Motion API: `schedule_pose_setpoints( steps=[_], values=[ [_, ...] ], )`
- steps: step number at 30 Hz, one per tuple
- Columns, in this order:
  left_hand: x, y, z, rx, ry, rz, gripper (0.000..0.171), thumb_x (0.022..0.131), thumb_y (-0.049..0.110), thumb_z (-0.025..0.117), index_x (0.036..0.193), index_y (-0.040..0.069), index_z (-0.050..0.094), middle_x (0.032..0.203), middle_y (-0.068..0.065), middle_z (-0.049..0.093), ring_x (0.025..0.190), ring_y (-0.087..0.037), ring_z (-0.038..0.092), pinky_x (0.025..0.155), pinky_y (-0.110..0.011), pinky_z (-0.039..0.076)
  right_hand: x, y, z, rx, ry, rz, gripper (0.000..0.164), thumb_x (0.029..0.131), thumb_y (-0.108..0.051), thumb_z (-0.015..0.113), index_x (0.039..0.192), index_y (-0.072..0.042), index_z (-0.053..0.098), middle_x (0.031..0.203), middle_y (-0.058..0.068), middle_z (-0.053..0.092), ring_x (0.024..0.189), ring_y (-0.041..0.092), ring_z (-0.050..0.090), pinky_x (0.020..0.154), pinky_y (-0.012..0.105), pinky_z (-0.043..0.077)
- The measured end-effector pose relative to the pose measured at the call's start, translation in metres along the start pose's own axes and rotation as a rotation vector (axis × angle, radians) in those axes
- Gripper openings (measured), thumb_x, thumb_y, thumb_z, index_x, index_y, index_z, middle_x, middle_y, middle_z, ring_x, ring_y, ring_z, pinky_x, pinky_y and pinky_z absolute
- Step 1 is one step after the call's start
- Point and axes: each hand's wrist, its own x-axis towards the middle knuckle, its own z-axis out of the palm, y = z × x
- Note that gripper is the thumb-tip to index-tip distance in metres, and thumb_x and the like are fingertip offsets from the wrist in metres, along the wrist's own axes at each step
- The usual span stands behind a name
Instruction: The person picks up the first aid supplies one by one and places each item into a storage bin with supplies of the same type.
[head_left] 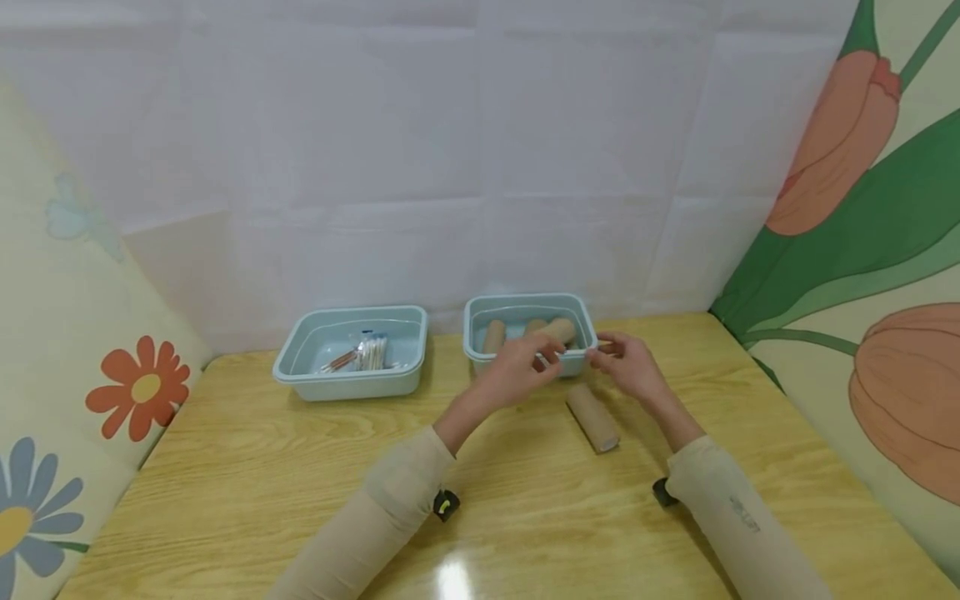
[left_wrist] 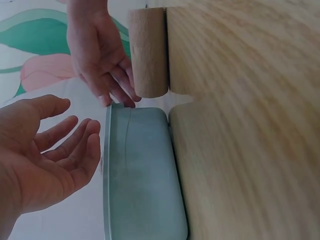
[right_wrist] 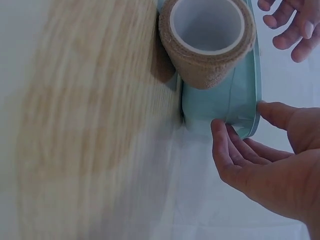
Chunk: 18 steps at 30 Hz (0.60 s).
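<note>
My left hand [head_left: 517, 371] hovers at the front of a light blue plastic tub [head_left: 517, 308], fingers loosely curved around nothing. The tub's right front corner is pinched by my right hand [head_left: 630, 367]; in the right wrist view the thumb [right_wrist: 277, 114] lies on the rim and the fingertips touch the outer wall. Several tan bandage rolls [head_left: 494, 337] lie inside the tub, partly hidden by the left hand. Another tan bandage roll [head_left: 592, 419] lies on the table in front of the tub; its white core shows in the right wrist view.
A second light blue tub [head_left: 352, 387] stands to the left, containing packs of cotton swabs [head_left: 371, 352]. Behind both tubs hangs a white sheet [head_left: 375, 167]. Flower-printed panels flank the wooden table [head_left: 315, 467] on both sides.
</note>
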Motion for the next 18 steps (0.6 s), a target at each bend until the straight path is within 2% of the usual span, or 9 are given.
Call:
schedule_pose_setpoints(
  steps=[6,10,17,18],
  values=[
    [0.0,0.001,0.012,0.024,-0.09,-0.001,0.029,0.1,0.01,0.066,0.125,-0.003,0.065,0.11,-0.013,0.07,0.093,-0.021,0.068,0.078,-0.025,0.054,0.001,0.003,-0.002,0.026,0.006,-0.015,0.049,0.103,-0.018,0.063,0.143,0.007,0.051,0.121,0.028,0.066,0.104,0.039,0.067,0.091,0.053,0.052],
    [-0.001,0.002,0.019,0.054,-0.144,0.051,0.03,0.098,0.008,0.067,0.125,-0.005,0.064,0.117,-0.017,0.069,0.104,-0.028,0.066,0.089,-0.03,0.052,0.002,0.004,-0.003,0.046,0.019,-0.049,0.047,0.102,-0.016,0.066,0.142,0.005,0.054,0.12,0.029,0.066,0.103,0.039,0.068,0.089,0.054,0.053],
    [0.0,0.003,0.033,0.334,-0.283,0.195,0.04,0.098,0.019,0.07,0.134,0.002,0.062,0.132,-0.011,0.061,0.122,-0.025,0.056,0.104,-0.035,0.042,-0.001,0.0,-0.007,0.02,0.007,-0.057,0.049,0.102,-0.018,0.066,0.143,0.005,0.054,0.123,0.029,0.065,0.106,0.039,0.066,0.091,0.056,0.052],
    [-0.001,0.004,0.034,0.35,-0.31,0.206,0.042,0.099,0.02,0.07,0.136,0.003,0.061,0.135,-0.012,0.059,0.125,-0.026,0.054,0.106,-0.036,0.041,-0.001,-0.001,-0.008,0.019,0.006,-0.052,0.048,0.102,-0.018,0.066,0.143,0.005,0.054,0.123,0.028,0.065,0.107,0.039,0.066,0.091,0.056,0.052]
  ],
)
